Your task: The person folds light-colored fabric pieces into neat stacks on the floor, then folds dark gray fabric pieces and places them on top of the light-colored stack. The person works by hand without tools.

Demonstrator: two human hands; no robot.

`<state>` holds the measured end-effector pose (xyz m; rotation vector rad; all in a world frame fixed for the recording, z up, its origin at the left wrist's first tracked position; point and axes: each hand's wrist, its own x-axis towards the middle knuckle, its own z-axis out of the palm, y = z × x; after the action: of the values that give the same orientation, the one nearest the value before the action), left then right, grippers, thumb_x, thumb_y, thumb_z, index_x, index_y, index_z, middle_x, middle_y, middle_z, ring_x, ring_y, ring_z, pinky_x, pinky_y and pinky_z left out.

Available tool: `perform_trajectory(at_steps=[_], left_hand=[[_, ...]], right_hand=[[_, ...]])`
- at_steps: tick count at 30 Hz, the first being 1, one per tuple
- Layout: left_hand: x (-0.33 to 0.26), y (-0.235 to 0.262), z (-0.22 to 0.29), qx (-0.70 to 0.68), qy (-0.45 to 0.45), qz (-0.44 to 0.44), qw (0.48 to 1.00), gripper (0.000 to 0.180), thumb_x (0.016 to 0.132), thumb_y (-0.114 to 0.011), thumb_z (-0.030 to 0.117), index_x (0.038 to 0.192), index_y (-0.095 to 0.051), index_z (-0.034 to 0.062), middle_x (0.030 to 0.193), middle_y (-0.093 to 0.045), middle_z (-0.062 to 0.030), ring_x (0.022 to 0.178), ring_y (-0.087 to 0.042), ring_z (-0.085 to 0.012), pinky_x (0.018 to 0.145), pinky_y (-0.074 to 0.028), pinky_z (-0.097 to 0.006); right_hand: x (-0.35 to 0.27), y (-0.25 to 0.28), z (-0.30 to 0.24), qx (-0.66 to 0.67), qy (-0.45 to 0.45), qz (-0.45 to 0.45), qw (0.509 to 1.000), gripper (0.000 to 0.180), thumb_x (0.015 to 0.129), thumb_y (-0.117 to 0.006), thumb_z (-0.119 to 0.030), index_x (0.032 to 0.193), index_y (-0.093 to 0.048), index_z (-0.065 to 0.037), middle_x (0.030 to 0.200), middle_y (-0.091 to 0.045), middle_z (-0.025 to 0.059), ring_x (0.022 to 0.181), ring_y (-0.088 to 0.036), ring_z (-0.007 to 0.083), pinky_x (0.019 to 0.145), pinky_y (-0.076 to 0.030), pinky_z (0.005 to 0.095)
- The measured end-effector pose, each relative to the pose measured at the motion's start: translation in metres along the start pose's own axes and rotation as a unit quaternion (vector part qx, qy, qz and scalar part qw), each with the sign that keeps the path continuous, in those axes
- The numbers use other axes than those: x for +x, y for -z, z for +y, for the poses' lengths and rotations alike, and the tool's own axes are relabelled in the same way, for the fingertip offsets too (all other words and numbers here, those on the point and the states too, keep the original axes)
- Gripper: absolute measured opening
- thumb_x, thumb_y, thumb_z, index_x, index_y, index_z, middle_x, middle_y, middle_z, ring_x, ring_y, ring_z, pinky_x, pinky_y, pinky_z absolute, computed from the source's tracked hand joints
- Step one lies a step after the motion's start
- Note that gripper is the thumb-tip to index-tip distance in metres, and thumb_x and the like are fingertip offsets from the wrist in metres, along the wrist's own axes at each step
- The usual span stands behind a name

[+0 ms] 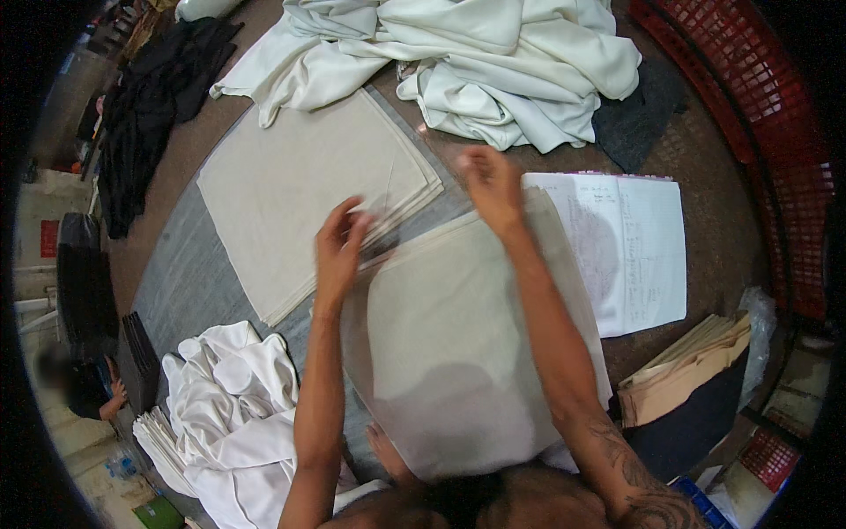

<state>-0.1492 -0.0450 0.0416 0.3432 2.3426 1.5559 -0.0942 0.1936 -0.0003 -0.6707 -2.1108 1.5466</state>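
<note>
A stack of beige cloth sheets (441,344) lies in front of me, close to my body, its far edge below my hands. Above its far left corner is my left hand (339,242), slightly blurred, with fingers curved and apart. A thin pale line like a thread shows near its fingertips; whether the hand touches it I cannot tell. My right hand (492,185) is raised over the far right corner, its fingers drawn together in a blurred pinch; anything in them is hidden. Beyond my left hand lies a second beige cloth stack (300,194), its layered edges showing.
White cloth (520,70) is heaped at the far side, more white fabric (233,379) at near left. An open notebook (648,256) lies right, beside folded tan pieces (687,357). Red plastic crates (740,79) line the right; black cloth (154,115) hangs far left. Another person's hand (115,401) shows left.
</note>
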Motion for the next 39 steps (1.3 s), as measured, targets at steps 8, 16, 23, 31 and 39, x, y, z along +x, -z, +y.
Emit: perform_trajectory(at_steps=[8, 16, 23, 31, 39], left_hand=[[-0.302, 0.028, -0.075, 0.124, 0.173, 0.151, 0.965, 0.061, 0.085, -0.069, 0.020, 0.134, -0.042, -0.0042, 0.131, -0.050, -0.0214, 0.123, -0.048, -0.0306, 0.105, -0.036, -0.040], [-0.295, 0.005, -0.043, 0.101, 0.165, 0.010, 0.981, 0.071, 0.073, -0.079, 0.024, 0.127, -0.045, -0.0064, 0.115, -0.062, -0.0228, 0.102, -0.062, -0.0330, 0.089, -0.049, -0.039], [-0.306, 0.003, -0.061, -0.068, 0.287, -0.018, 0.955, 0.063, 0.076, -0.076, 0.034, 0.118, -0.054, -0.0073, 0.104, -0.065, -0.0213, 0.101, -0.062, -0.0293, 0.087, -0.048, -0.037], [-0.370, 0.013, -0.095, 0.345, 0.273, -0.022, 0.898, 0.084, 0.068, -0.075, 0.058, 0.114, -0.049, -0.0074, 0.111, -0.053, -0.0238, 0.109, -0.051, -0.0377, 0.095, -0.038, -0.043], [-0.361, 0.015, -0.053, 0.067, 0.354, 0.010, 0.933, 0.075, 0.063, -0.081, 0.048, 0.105, -0.046, -0.0044, 0.110, -0.049, -0.0218, 0.116, -0.048, -0.0370, 0.096, -0.041, -0.047]], right_hand=[[-0.195, 0.205, -0.001, -0.263, -0.178, 0.073, 0.945, 0.038, 0.086, -0.071, -0.026, 0.110, -0.062, 0.002, 0.100, -0.068, 0.0164, 0.092, -0.064, 0.0254, 0.084, -0.050, 0.0365], [-0.268, 0.222, 0.028, -0.163, -0.330, -0.083, 0.926, 0.063, 0.071, -0.083, -0.037, 0.115, -0.061, 0.004, 0.107, -0.067, 0.0173, 0.095, -0.065, 0.0268, 0.087, -0.050, 0.0374], [-0.251, 0.229, -0.012, -0.119, -0.348, -0.248, 0.896, 0.070, 0.065, -0.086, -0.029, 0.120, -0.059, 0.005, 0.112, -0.066, 0.0182, 0.102, -0.063, 0.0262, 0.090, -0.048, 0.0370], [-0.259, 0.246, 0.038, -0.032, -0.380, -0.285, 0.880, 0.068, 0.067, -0.084, -0.024, 0.123, -0.056, 0.004, 0.113, -0.065, 0.0159, 0.099, -0.062, 0.0252, 0.090, -0.047, 0.0369], [-0.263, 0.247, 0.006, 0.029, -0.440, -0.228, 0.868, 0.067, 0.062, -0.080, -0.015, 0.122, -0.056, 0.004, 0.110, -0.064, 0.0142, 0.103, -0.059, 0.0249, 0.092, -0.046, 0.0362]])
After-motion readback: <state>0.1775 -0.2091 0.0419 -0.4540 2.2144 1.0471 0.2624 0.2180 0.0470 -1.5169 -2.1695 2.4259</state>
